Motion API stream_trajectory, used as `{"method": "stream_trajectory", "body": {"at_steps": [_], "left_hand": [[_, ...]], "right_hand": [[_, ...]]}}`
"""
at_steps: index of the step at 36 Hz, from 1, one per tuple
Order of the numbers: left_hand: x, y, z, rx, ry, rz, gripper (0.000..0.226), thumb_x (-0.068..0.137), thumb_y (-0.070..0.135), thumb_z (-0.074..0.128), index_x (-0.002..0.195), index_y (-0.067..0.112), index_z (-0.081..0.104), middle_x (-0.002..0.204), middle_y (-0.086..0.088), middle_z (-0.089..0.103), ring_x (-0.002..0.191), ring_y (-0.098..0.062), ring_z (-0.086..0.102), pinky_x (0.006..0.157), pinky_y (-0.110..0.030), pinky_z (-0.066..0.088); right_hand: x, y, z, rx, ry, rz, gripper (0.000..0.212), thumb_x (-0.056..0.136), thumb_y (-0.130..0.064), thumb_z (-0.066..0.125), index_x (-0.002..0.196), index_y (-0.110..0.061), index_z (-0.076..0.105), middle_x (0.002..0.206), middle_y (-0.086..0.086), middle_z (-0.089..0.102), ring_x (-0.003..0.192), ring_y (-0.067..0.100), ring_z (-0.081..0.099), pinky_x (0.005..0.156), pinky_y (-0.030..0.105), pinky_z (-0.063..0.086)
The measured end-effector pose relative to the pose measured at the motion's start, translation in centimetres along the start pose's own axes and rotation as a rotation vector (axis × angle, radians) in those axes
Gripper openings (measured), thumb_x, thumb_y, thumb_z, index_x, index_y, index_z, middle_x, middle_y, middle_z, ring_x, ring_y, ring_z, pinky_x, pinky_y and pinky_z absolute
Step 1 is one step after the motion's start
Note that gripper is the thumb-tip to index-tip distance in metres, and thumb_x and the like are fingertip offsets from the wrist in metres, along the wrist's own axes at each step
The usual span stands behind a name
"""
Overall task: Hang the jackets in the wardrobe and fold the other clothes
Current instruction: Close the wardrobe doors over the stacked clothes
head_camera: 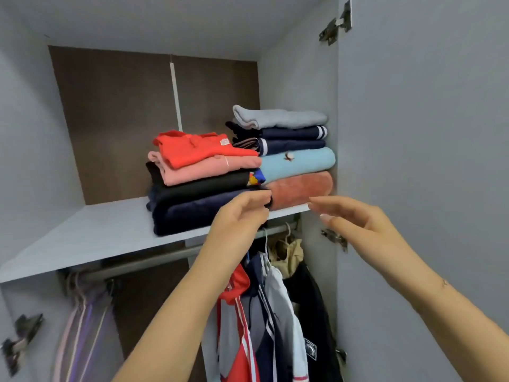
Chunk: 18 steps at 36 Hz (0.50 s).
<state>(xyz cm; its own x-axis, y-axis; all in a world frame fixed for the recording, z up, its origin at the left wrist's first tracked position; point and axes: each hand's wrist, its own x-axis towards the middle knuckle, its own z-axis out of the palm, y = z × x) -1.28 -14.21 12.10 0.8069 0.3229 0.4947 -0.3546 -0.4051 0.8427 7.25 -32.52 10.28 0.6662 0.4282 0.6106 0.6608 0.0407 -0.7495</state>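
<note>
**A:** What am I looking at from your feed?

**B:** I'm facing into the open wardrobe (pixel 300 86). On the shelf (pixel 91 238) sit two piles of folded clothes, side by side and touching. The left pile (pixel 198 183) has a red top uppermost, then a pink one, a black one, and a dark navy piece at the bottom. The right pile (pixel 292 155) is taller: grey on top, two navy pieces with white stripes, a light blue one, and a salmon fleece at the bottom.

**A:** And the hands?

**B:** My left hand (pixel 239 216) is up at the front edge of the shelf, fingers curled at the right-hand corner of the left pile, at the level of the black and navy layers. The fingertips seem to pinch a bit of dark fabric there, though I cannot tell exactly which layer. My right hand (pixel 349 216) hovers just in front of the salmon fleece, fingers straight and loosely together, thumb below, holding nothing and apart from the cloth.

**A:** The jackets?

**B:** They hang from the rail (pixel 154 261) under the shelf, bunched toward the right side: a red and grey one (pixel 234 312) with white stripes, a navy and white one (pixel 272 304), a black one (pixel 314 312), and a tan piece (pixel 289 255) behind. Far left on the rail there's a purple striped garment (pixel 85 332). The door (pixel 427 161) stands open on my right.
</note>
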Motion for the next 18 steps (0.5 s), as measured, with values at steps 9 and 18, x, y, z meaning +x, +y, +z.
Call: {"method": "stream_trajectory", "body": {"at_steps": [9,18], "left_hand": [[-4.5,1.6,11.0,-0.073,-0.160,-0.079,0.032,0.096,0.008,0.052,0.113,0.033,0.065,0.116,0.020,0.067,0.106,0.008,0.059,0.102,-0.022,0.044],[-6.5,5.0,26.3,-0.170,-0.134,-0.017,0.035,0.096,0.002,0.052,0.107,0.031,0.067,0.115,0.016,0.067,0.108,0.007,0.060,0.098,-0.017,0.047]], "right_hand": [[-8.6,0.7,-9.0,-0.141,0.230,-0.048,0.032,0.094,-0.012,0.058,0.113,-0.035,0.067,0.114,-0.024,0.066,0.111,-0.006,0.058,0.091,0.007,0.042],[-13.9,3.4,-23.0,-0.392,0.443,-0.288,0.041,0.091,0.001,0.059,0.129,-0.016,0.059,0.141,-0.008,0.051,0.134,0.003,0.041,0.110,0.014,0.028]]}}
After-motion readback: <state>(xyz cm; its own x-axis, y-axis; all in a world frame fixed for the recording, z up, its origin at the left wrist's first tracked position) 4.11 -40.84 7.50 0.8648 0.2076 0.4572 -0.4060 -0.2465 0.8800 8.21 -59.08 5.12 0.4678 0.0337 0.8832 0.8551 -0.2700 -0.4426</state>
